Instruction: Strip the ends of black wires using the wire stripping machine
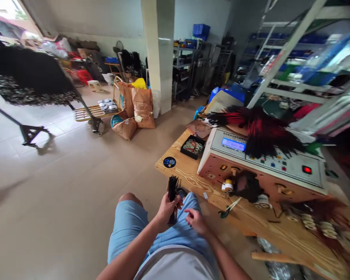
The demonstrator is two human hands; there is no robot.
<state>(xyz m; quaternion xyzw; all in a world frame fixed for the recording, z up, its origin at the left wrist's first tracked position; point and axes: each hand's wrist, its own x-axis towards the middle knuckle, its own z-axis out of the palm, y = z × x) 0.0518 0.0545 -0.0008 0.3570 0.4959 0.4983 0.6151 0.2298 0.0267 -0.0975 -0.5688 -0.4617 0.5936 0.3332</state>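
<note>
My left hand (pixel 165 210) is closed around a bundle of black wires (pixel 172 188) above my lap. The bundle stands roughly upright, with its loose ends fanning out over the fist and its lower part hanging below it. Just to the right, my right hand (pixel 196 221) hovers over my thigh, apart from the bundle. Its fingers are loosely bent and somewhat apart, and I see nothing in them. Nearest to both hands is the edge of a wooden table (pixel 186 175).
On the table stands a machine with a lit display (pixel 233 144), topped by a heap of black and red wires (pixel 259 128). A black tray of small parts (pixel 193 147) and a round dark disc (pixel 169 162) lie beside it. Paper sacks (pixel 142 107) and a rack of black wires (pixel 32 74) stand beyond.
</note>
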